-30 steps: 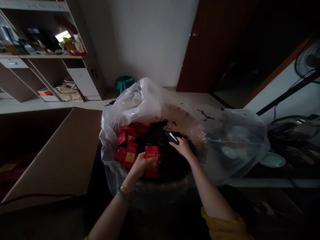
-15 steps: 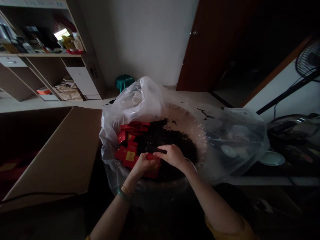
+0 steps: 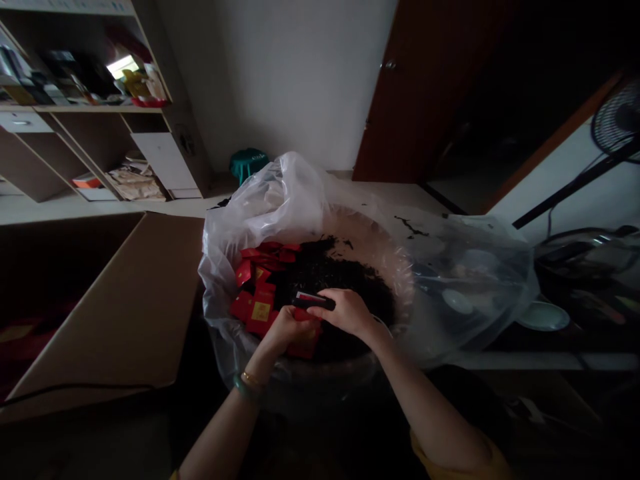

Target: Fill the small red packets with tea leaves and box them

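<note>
My left hand [image 3: 294, 328] pinches a small red packet [image 3: 303, 315] above a round basket lined with clear plastic [image 3: 215, 300]. Closed around a slim black hand tool [image 3: 323, 303], my right hand [image 3: 346, 311] holds it across the packet's upper edge. A pale strip with red in it shows just above the tool. Whether the tool's jaws press on the packet I cannot tell. Red packets with gold squares [image 3: 261, 311] lie heaped on the basket's left side. Dark loose leaves, like tea, [image 3: 345, 273] fill the middle and right.
An open cardboard box [image 3: 150, 280] with red packets inside stands at the left. Plastic sheeting [image 3: 450, 267] spreads rightward, near a pale dish [image 3: 543, 317]. Behind are a shelf unit [image 3: 165, 160], a green bin [image 3: 249, 163] and a brown door [image 3: 400, 120]; a fan [image 3: 620, 120] is far right.
The black tool has turned slightly in my right hand, and a pale and red strip now shows above it. Both hands stay in nearly the same place.
</note>
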`<state>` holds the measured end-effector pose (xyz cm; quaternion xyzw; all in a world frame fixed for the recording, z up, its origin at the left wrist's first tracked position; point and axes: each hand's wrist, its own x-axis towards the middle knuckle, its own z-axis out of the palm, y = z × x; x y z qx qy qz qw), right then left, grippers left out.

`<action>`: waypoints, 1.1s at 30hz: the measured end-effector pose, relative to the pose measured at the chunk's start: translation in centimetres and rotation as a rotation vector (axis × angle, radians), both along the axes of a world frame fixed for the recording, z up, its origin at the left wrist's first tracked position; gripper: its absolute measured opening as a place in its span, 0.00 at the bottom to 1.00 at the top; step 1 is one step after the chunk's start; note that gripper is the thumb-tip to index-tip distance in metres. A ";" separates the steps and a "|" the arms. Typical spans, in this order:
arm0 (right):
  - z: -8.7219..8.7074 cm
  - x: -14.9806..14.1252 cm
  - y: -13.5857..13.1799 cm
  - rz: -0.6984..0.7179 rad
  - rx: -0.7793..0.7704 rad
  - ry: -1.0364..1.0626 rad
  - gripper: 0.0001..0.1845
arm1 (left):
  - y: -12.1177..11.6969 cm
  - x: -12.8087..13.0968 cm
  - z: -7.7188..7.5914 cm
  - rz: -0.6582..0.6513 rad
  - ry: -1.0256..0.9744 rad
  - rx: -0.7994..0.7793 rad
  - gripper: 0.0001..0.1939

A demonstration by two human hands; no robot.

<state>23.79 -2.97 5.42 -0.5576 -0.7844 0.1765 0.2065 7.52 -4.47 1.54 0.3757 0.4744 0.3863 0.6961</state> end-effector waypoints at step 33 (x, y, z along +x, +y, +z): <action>-1.3 0.2 -0.4 0.018 0.017 0.115 0.13 | 0.5 -0.1 1.4 0.206 0.107 0.297 0.16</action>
